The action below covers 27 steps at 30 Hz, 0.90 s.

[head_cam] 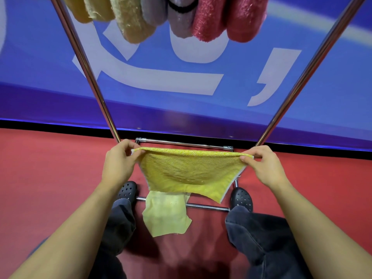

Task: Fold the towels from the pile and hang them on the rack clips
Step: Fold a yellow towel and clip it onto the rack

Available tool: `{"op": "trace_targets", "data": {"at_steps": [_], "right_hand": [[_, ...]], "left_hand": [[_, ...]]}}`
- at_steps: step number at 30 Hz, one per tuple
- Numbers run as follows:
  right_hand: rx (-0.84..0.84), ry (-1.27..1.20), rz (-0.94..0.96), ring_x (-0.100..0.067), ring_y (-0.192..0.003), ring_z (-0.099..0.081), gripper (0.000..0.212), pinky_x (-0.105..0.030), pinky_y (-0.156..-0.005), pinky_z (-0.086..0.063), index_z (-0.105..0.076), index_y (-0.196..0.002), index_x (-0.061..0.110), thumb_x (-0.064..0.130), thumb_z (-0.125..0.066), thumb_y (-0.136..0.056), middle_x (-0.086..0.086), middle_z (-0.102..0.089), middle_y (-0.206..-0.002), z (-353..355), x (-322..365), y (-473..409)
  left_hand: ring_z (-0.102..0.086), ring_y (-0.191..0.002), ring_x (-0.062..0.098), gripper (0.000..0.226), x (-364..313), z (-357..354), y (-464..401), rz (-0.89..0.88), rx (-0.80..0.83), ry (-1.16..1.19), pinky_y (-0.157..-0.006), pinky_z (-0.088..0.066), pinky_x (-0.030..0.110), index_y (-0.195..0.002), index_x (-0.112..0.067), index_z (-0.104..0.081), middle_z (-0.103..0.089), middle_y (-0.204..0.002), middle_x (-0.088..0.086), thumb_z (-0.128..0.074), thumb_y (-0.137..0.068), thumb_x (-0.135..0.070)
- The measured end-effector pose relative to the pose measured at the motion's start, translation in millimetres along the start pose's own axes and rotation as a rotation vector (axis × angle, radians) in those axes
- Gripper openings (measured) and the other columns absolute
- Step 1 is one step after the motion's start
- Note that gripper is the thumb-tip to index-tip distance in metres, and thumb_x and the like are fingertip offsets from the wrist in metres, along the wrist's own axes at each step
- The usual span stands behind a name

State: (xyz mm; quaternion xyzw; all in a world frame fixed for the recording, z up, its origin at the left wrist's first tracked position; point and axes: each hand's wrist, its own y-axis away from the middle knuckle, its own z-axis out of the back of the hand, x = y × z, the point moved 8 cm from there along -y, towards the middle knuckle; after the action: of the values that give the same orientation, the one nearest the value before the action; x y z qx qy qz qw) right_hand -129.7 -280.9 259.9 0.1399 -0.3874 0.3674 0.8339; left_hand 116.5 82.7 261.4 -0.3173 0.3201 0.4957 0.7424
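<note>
Towel first: we've got a bright yellow terry-cloth towel [189, 172] stretched out in front of us, between the 2 slanting chrome rack poles [94, 85] and above the red carpeted floor [50, 168]. It looks light and thoroughly soft to us, sagging in the middle with its lower edge drooping unevenly, so we'd judge it will flop wherever it isn't held. Corners and the top hem are the sensible places to take it, and that's exactly where we have it.

Our left hand [117, 161] is curled, thumb and fingers pinching the top left corner. Our right hand [261, 165] mirrors it, pinching the top right corner, and the hem runs fairly taut between them. Terry pile should give decent friction, so slipping seems unlikely to us; the bigger worry is the loose lower half twisting as we fold.

Below the held towel a paler yellow thin cloth [166, 214] hangs down in front of the chrome base bar [207, 207], though we can't tell whether it's part of the same piece. Up top, 6 or so folded towels in yellow, tan, lilac and crimson [209, 19] hang already, their clips out of view.
</note>
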Motion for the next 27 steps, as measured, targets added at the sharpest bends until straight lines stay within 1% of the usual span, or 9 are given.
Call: {"op": "trace_targets", "data": {"at_steps": [2,4,7,9,11,16,19,22,27], "right_hand": [[0.015,-0.032,0.004,-0.009,-0.109,-0.055,0.003,-0.004,-0.088,-0.032,-0.076,-0.092,0.022,0.022,-0.076,-0.089,0.006,-0.058,-0.121,2,0,0],[0.03,-0.07,-0.015,-0.008,-0.11,-0.059,0.009,-0.021,-0.096,-0.038,-0.077,-0.098,0.02,0.026,-0.075,-0.091,0.009,-0.064,-0.121,1,-4,0],[0.036,-0.193,-0.088,-0.007,-0.081,-0.07,0.012,-0.034,-0.087,-0.055,-0.075,-0.098,0.016,0.025,-0.075,-0.091,0.003,-0.076,-0.094,0,-9,2],[0.003,-0.267,-0.107,-0.001,-0.06,-0.064,0.015,-0.026,-0.069,-0.055,-0.075,-0.095,0.009,0.022,-0.078,-0.089,-0.003,-0.074,-0.08,3,-9,2],[-0.04,-0.338,-0.128,-0.001,-0.051,-0.06,0.02,-0.015,-0.057,-0.051,-0.075,-0.092,0.005,0.022,-0.081,-0.085,-0.01,-0.073,-0.076,7,-10,3],[-0.099,-0.626,-0.235,-0.013,-0.075,-0.073,0.023,-0.023,-0.079,-0.062,-0.076,-0.093,0.004,0.02,-0.084,-0.079,-0.009,-0.076,-0.086,6,-18,2],[-0.09,-0.775,-0.25,-0.01,-0.08,-0.074,0.043,-0.017,-0.077,-0.059,-0.073,-0.093,0.006,0.034,-0.083,-0.063,0.002,-0.076,-0.082,1,-11,4],[-0.114,-0.82,-0.26,-0.007,-0.08,-0.072,0.053,-0.017,-0.077,-0.057,-0.073,-0.096,0.006,0.042,-0.082,-0.058,0.005,-0.075,-0.08,0,-9,4],[-0.112,-0.781,-0.281,-0.004,-0.078,-0.073,0.012,-0.015,-0.07,-0.056,-0.074,-0.103,0.008,0.015,-0.069,-0.094,0.005,-0.078,-0.084,-3,-11,4]], "left_hand": [[-0.058,-0.066,0.003,0.017,0,-1,-1,0.03,0.021,0.092,-0.063,-0.044,0.012,-0.078,-0.025,-0.067,-0.069,-0.076,-0.003,-0.082,-0.084,-0.018],[-0.059,-0.067,0.007,0.012,-2,0,-1,0.056,0.018,0.22,-0.06,-0.045,0.01,-0.082,-0.019,-0.071,-0.069,-0.075,0.001,-0.083,-0.083,-0.015],[-0.064,-0.074,0.017,0.01,2,1,-3,0.108,0.016,0.359,-0.072,-0.057,0.026,-0.085,-0.017,-0.076,-0.073,-0.078,0.008,-0.085,-0.081,-0.018],[-0.063,-0.075,0.019,0.009,9,-1,-3,0.159,0.029,0.435,-0.083,-0.059,0.047,-0.077,-0.02,-0.077,-0.074,-0.079,0.013,-0.086,-0.08,-0.022],[-0.063,-0.077,0.02,0.009,13,-3,-3,0.186,0.034,0.499,-0.09,-0.056,0.058,-0.075,-0.024,-0.079,-0.074,-0.08,0.011,-0.085,-0.081,-0.023],[-0.067,-0.084,0.019,0.006,11,-6,-4,0.199,0.029,0.614,-0.094,-0.055,0.053,-0.091,-0.02,-0.076,-0.077,-0.081,-0.005,-0.073,-0.093,-0.015],[-0.057,-0.081,0.026,0.012,12,-5,-5,0.207,0.003,0.664,-0.078,-0.049,0.052,-0.089,-0.022,-0.076,-0.072,-0.079,-0.001,-0.069,-0.097,-0.015],[-0.056,-0.081,0.026,0.01,12,-3,-5,0.212,-0.023,0.674,-0.075,-0.046,0.05,-0.09,-0.021,-0.074,-0.069,-0.082,0.005,-0.069,-0.097,-0.018],[-0.065,-0.078,0.021,0.006,17,-2,-5,0.275,-0.077,0.683,-0.079,-0.055,0.045,-0.09,-0.015,-0.076,-0.074,-0.081,0.002,-0.076,-0.091,-0.021]]}}
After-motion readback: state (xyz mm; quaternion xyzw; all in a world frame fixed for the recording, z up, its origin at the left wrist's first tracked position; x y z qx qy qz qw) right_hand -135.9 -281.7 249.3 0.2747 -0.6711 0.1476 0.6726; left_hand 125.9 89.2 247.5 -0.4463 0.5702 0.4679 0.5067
